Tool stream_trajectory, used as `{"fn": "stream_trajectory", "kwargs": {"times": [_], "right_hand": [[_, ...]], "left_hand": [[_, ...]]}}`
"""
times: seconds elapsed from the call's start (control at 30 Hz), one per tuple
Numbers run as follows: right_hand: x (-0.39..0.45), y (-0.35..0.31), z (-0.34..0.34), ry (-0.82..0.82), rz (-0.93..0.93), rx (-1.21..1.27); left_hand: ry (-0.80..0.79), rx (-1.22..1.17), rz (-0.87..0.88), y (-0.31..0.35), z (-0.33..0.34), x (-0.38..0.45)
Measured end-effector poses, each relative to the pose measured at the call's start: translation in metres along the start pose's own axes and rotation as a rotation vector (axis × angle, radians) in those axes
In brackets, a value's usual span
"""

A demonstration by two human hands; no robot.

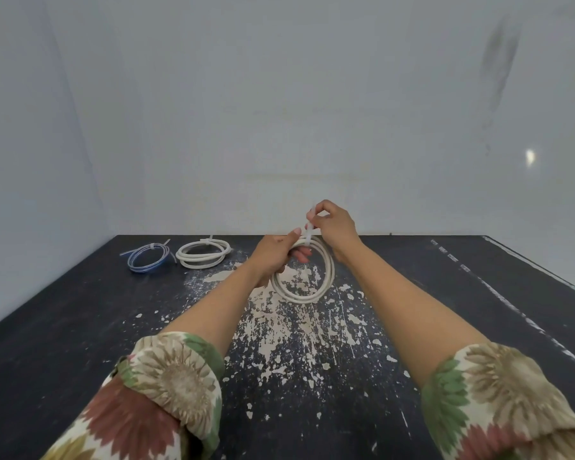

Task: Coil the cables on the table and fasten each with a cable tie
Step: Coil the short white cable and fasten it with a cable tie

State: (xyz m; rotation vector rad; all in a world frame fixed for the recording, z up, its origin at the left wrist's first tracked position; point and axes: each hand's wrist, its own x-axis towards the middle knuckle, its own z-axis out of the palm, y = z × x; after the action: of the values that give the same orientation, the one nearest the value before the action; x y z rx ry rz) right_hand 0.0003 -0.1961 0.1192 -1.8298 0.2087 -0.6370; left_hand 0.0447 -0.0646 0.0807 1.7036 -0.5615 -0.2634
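Note:
A white cable coil is lifted off the black table, tilted toward me. My left hand grips the coil's upper left part, thumb on top. A translucent white cable tie wraps the top of the coil, and its tail stands upward. My right hand pinches that tail between thumb and fingers just above the coil. Two other coils lie at the back left: a blue cable coil and a white cable coil, each with a tie around it.
The table's paint is worn off in pale patches under my arms. A white wall rises right behind the table's far edge. A pale dashed stripe runs along the right side, near the table's right edge.

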Motion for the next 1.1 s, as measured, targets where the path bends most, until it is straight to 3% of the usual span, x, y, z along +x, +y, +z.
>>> {"fn": "stream_trajectory", "kwargs": {"times": [0.2, 0.27, 0.37, 0.47, 0.63, 0.97, 1.1], "right_hand": [[0.004, 0.009, 0.001, 0.078, -0.063, -0.143], [0.007, 0.007, -0.003, 0.021, -0.011, -0.124], [0.005, 0.001, -0.011, -0.180, 0.114, 0.153], [0.003, 0.001, -0.015, -0.246, 0.093, 0.201], [0.002, 0.007, -0.016, -0.153, -0.011, 0.007], [-0.001, 0.022, 0.003, 0.105, -0.009, -0.007], [0.001, 0.027, 0.005, 0.094, 0.029, 0.029]], "left_hand": [[-0.073, 0.048, 0.011, 0.007, 0.009, -0.003], [-0.062, 0.056, 0.006, 0.007, 0.011, -0.003], [-0.022, -0.003, -0.004, 0.005, 0.011, 0.000], [0.001, -0.010, -0.016, 0.006, 0.012, 0.001], [0.040, 0.114, 0.041, 0.004, 0.017, -0.003], [0.100, 0.295, 0.171, 0.002, 0.019, -0.007], [0.111, 0.272, 0.169, -0.001, 0.017, -0.005]]}}
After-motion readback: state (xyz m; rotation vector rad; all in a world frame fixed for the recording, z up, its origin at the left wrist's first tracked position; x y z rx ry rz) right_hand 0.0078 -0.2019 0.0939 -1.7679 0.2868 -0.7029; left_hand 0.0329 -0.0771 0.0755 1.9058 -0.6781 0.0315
